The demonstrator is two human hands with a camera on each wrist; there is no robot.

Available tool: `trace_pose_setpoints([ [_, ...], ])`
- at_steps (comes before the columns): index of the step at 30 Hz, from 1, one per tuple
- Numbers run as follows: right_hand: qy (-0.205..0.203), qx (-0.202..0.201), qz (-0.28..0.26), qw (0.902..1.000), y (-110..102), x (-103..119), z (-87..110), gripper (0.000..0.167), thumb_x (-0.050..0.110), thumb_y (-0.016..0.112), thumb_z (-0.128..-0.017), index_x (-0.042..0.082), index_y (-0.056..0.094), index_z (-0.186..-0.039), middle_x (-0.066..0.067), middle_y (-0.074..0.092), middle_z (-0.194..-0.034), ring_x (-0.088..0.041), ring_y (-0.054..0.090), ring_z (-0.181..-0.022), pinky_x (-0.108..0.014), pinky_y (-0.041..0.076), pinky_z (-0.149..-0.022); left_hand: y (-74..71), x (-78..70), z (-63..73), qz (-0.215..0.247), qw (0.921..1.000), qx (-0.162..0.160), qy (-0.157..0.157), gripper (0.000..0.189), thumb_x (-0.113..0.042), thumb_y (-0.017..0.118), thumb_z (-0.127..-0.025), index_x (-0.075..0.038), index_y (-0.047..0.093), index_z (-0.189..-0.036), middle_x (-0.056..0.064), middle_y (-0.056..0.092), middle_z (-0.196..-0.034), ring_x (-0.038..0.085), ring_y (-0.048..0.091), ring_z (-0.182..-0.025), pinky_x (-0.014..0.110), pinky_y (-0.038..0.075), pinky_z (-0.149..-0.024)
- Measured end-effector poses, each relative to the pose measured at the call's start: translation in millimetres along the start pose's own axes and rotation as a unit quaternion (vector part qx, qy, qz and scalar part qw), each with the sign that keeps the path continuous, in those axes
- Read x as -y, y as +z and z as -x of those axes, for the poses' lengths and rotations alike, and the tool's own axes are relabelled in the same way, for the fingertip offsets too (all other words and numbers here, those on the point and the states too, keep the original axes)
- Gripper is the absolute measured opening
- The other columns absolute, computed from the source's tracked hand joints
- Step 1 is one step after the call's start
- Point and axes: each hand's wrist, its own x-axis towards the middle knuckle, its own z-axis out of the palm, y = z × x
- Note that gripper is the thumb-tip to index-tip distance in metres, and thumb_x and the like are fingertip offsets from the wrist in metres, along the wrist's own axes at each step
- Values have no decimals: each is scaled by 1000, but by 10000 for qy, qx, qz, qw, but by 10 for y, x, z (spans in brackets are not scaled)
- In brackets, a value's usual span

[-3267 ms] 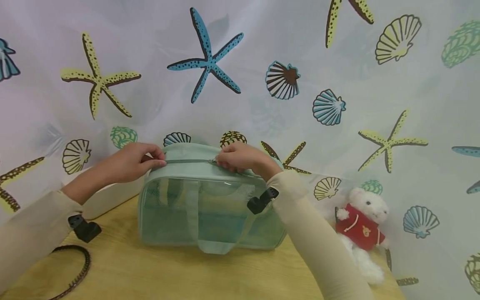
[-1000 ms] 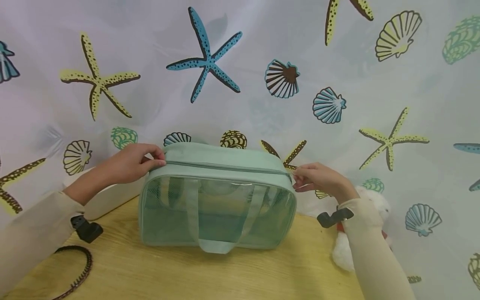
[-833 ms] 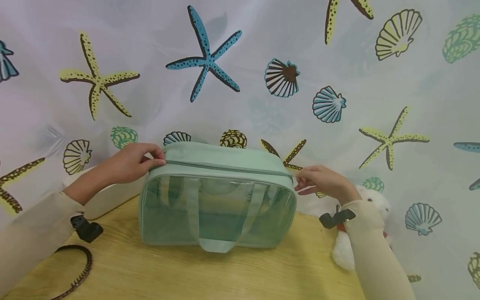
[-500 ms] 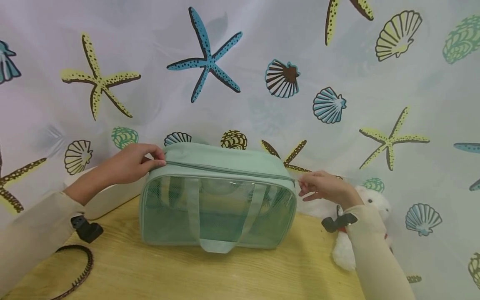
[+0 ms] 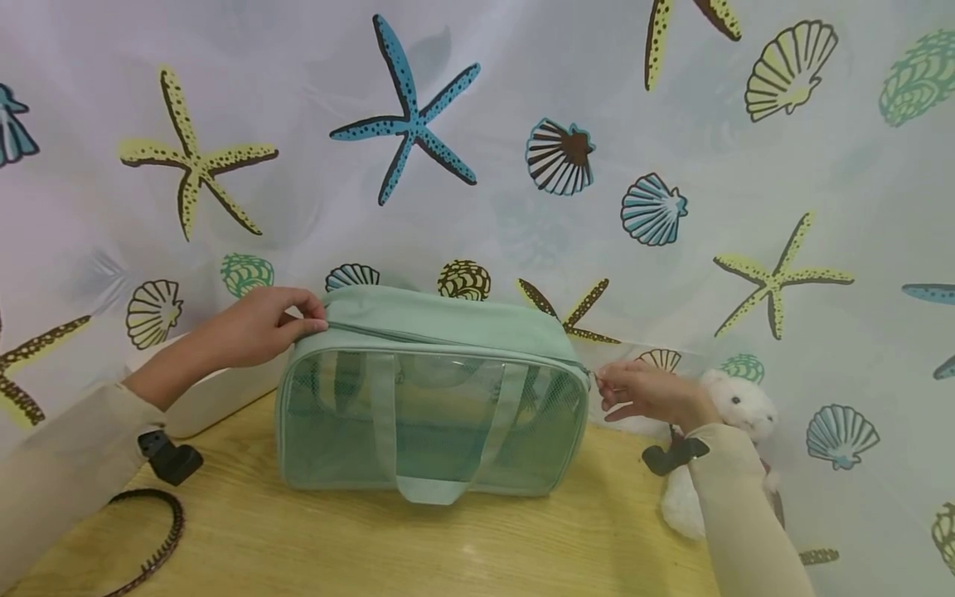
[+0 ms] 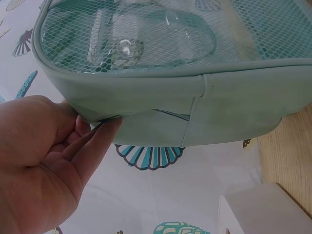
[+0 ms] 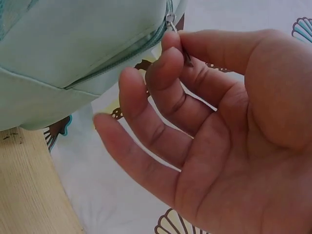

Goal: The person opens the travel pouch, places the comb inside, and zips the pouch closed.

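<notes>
A mint-green bag [image 5: 440, 327] with a see-through mesh front stands upright on the wooden table, its strap handle hanging down in front. At its top left corner, my left hand [image 5: 257, 326] pinches the fabric by the zipper's end; the left wrist view shows thumb and fingers [image 6: 92, 146] on that fold. My right hand [image 5: 649, 391] is at the top right corner. Between its thumb and index finger it pinches the zipper pull [image 7: 186, 54], just below the metal slider [image 7: 170, 18], while the other fingers [image 7: 141, 165] spread loosely.
A white plush bear [image 5: 739, 404] sits at the right behind my forearm. A dark toothed headband [image 5: 170, 539] lies at the front left on the table [image 5: 448, 551]. A white box [image 5: 231, 402] stands behind my left wrist. A seashell-print curtain [image 5: 522, 66] hangs behind.
My right hand has drawn the zipper pull from the middle of the bag's top to the right, then down round the right corner. My left hand stays at the left corner.
</notes>
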Motion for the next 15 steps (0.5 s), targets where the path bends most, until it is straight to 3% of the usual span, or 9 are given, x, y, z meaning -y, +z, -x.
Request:
trace_pose_setpoints([
  [6,-319,414,-405,9978,-14,-111,-39,26,25,44,-112,17,63,-96,5,63,-85,-11,66,-84,-38,59,-92,17,10,-5,-36,10000,-42,20,10,-18,61,-105,-9,65,-105,10,69,-109,14,65,-76,28,45,-63],
  [10,-719,828,-965,9893,-21,-199,-80,32,17,38,-113,16,65,-97,6,67,-88,-10,69,-88,-37,58,-97,17,23,-3,-50,9999,-66,71,9,-18,62,-105,-9,66,-104,10,70,-108,13,66,-78,29,46,-65],
  [15,-869,967,-1241,9837,-1,-296,-96,37,13,29,-114,16,61,-96,6,68,-93,-9,71,-92,-36,57,-101,8,12,7,-50,9999,-64,107,9,-17,61,-105,-9,65,-104,10,70,-108,12,65,-77,29,46,-66],
])
